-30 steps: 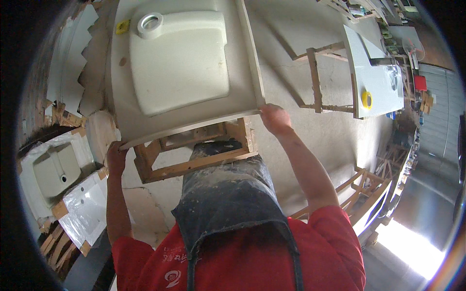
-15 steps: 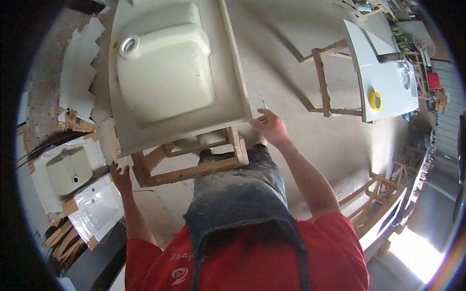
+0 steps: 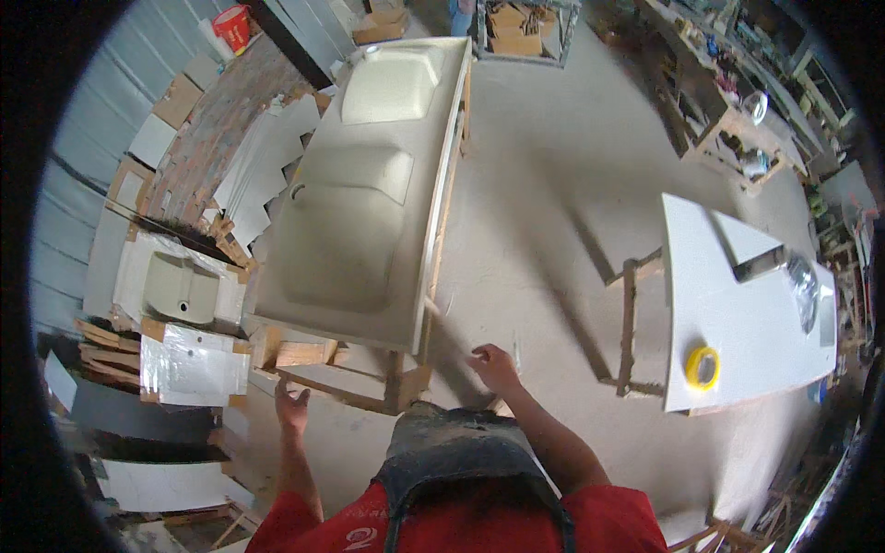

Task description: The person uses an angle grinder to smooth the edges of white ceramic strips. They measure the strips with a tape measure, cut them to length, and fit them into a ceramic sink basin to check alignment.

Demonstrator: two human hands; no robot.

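A long off-white countertop (image 3: 417, 230) lies upside down on a wooden stand (image 3: 403, 380), with the bulging undersides of two basins facing up. The nearer basin (image 3: 346, 221) has a round drain hole at its left; the farther basin (image 3: 392, 88) is smaller. My left hand (image 3: 292, 405) is off the countertop, just in front of the stand's near left side, fingers apart and holding nothing. Beyond the countertop's near right corner hangs my right hand (image 3: 496, 368), fingers loosely bent and apart, with nothing visible in it.
On the right stands a white panel (image 3: 728, 313) on a wooden frame, bearing a yellow tape roll (image 3: 702, 368). Wrapped sinks (image 3: 184, 290) and wood scraps (image 3: 109, 346) lie on the left. A cluttered workbench (image 3: 710, 101) stands far right, cardboard (image 3: 516, 32) at the back.
My view has lifted, bringing the whole countertop and the far room into sight. Both hands have come away from the countertop's near corners, back toward my body.
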